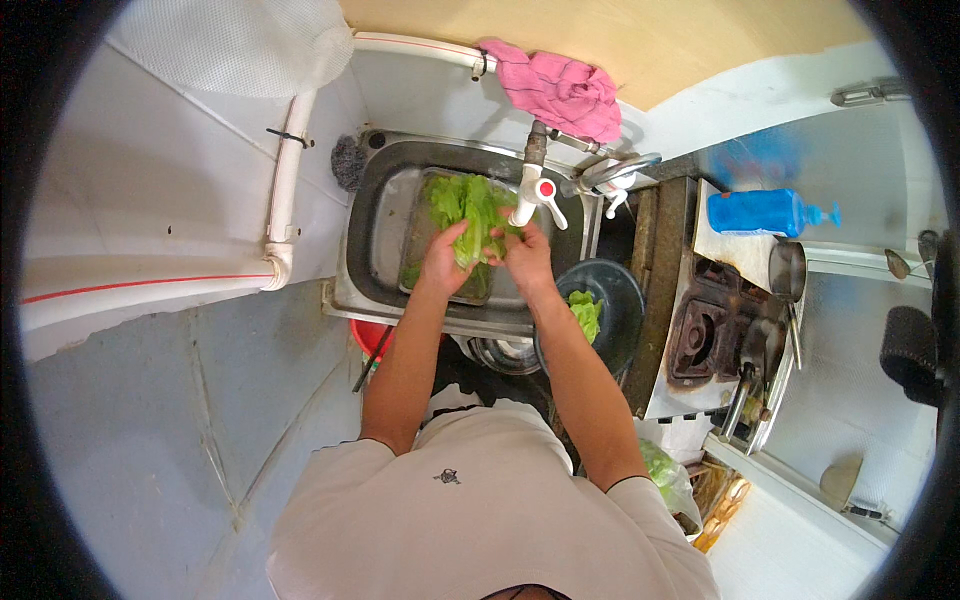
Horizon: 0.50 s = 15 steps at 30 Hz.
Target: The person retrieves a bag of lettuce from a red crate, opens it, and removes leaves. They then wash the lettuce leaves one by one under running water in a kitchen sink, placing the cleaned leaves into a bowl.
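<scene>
Both my hands are over a steel sink [381, 217], holding green lettuce leaves [472, 206] between them. My left hand [444, 262] grips the leaves from the left, near their pale stems; my right hand [527, 255] is on their right side, just below the white plastic tap [530, 193]. Under the leaves, a clear rectangular tub [480, 289] stands in the sink with bits of green in it. A dark round basin [622, 315] sits right of the sink, beside my right forearm, with a lettuce leaf [585, 315] inside.
A pink cloth [559, 86] hangs on the pipe behind the tap. A dark scouring pad [348, 163] lies at the sink's left corner. On the right are a blue pump bottle [756, 212], a rusty gas stove [701, 337] and a small pan [787, 271]. A red basin [369, 335] is below the sink.
</scene>
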Each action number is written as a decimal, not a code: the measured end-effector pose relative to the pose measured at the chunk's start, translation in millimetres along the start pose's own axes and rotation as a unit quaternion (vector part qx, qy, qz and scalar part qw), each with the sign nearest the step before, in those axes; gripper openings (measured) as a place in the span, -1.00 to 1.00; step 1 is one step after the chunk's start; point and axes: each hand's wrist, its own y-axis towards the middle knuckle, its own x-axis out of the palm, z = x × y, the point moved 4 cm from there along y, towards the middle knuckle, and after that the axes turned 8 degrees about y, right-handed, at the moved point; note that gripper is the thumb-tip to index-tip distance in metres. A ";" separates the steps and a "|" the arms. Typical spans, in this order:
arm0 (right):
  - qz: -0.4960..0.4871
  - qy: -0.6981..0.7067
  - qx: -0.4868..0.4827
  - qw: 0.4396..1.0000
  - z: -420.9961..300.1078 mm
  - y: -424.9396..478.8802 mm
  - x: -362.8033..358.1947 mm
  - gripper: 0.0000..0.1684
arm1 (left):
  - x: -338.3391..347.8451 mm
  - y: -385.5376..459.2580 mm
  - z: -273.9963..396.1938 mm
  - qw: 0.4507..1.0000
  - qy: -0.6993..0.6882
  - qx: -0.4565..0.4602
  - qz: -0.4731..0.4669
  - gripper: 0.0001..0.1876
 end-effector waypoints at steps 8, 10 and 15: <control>0.015 0.069 0.047 0.996 16.1 7.5 -8.0 -0.78 | 27.9 -13.4 7.7 0.989 0.072 0.120 0.052 -0.63; 0.005 0.182 0.114 0.977 11.3 4.5 -9.5 -0.79 | 28.0 -14.2 10.1 0.986 0.080 0.129 0.065 -0.64; 0.015 0.183 0.155 0.971 1.0 1.6 -3.4 -0.77 | 25.2 -14.7 9.0 0.982 0.108 0.126 0.090 -0.64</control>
